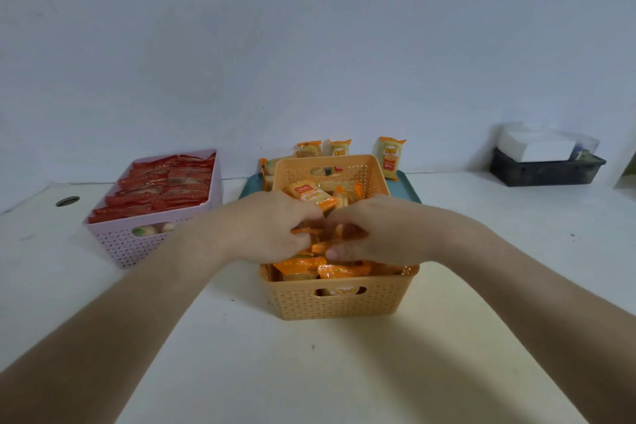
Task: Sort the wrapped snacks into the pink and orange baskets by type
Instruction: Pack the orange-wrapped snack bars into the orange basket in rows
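An orange basket (339,301) stands in the middle of the table, packed with orange-wrapped snacks (311,195). Both hands are inside it. My left hand (266,225) has its fingers curled down among the orange packets, and my right hand (373,231) grips packets beside it, thumb showing at the front. The two hands nearly touch. To the left, a pink basket (137,241) holds rows of red-wrapped snacks (161,188). Behind the orange basket, several more orange-wrapped snacks (390,157) stand on a teal tray (407,188).
A black bin (547,170) with a white box in it stands at the back right by the wall. A round hole (67,201) is in the tabletop at the far left. The white table extends in front of the baskets.
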`<action>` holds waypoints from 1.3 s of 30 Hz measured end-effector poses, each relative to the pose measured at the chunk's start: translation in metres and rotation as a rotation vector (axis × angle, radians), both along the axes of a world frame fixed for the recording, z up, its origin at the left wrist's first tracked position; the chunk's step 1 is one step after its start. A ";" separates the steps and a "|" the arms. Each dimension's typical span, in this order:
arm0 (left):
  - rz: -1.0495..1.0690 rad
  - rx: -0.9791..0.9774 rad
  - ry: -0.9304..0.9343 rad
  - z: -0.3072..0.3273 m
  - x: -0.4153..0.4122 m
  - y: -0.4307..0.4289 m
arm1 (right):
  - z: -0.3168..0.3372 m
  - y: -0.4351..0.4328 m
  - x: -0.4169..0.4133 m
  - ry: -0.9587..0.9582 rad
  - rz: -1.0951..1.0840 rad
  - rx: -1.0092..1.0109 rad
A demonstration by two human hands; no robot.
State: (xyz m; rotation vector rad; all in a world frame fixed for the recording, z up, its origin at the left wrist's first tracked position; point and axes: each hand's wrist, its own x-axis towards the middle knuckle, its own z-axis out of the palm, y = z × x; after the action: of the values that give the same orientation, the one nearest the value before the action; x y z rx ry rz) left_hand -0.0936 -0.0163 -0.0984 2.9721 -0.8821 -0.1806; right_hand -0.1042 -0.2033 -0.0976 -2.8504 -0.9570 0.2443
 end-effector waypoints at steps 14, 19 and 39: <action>-0.109 -0.085 -0.029 -0.021 0.009 0.000 | 0.010 -0.009 0.032 0.004 -0.181 0.165; -0.043 -0.241 0.060 -0.016 0.015 -0.002 | 0.010 0.016 0.048 -0.033 -0.050 -0.267; 0.187 -0.290 -0.239 -0.013 0.036 0.006 | 0.016 0.007 0.054 0.083 0.021 -0.120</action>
State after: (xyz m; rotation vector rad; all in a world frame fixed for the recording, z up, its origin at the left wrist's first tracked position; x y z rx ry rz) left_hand -0.0575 -0.0105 -0.1118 2.8133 -0.5803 0.2890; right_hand -0.0506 -0.1965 -0.0814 -2.9120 -0.9888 0.4327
